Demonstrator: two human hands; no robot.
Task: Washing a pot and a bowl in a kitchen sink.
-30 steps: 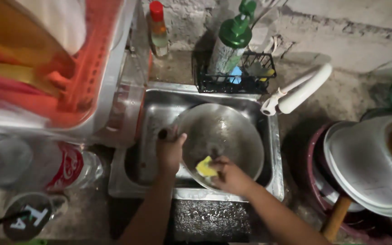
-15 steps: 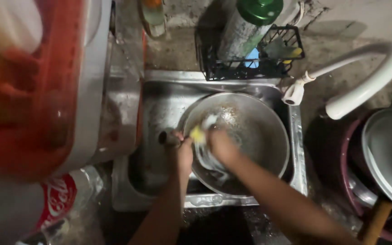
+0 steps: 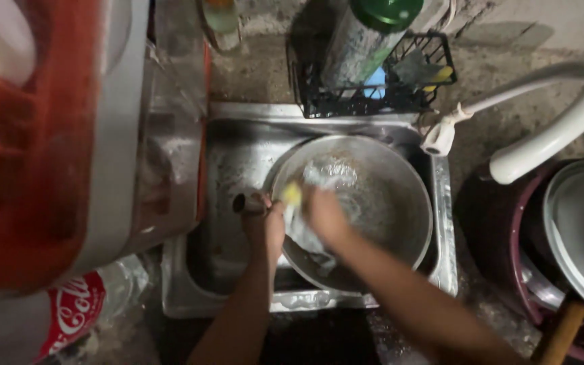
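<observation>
Head view: round steel pan (image 3: 380, 203) lies tilted in the steel sink (image 3: 238, 169), its dull inside streaked with suds. Left hand (image 3: 265, 220) is closed on the pan's dark handle stub at its left rim. Right hand (image 3: 322, 213), blurred, pinches a yellow sponge (image 3: 292, 194) against the pan's inner left wall.

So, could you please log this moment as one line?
left hand: grips pan handle | right hand: scrubs inside with yellow sponge | sink
</observation>
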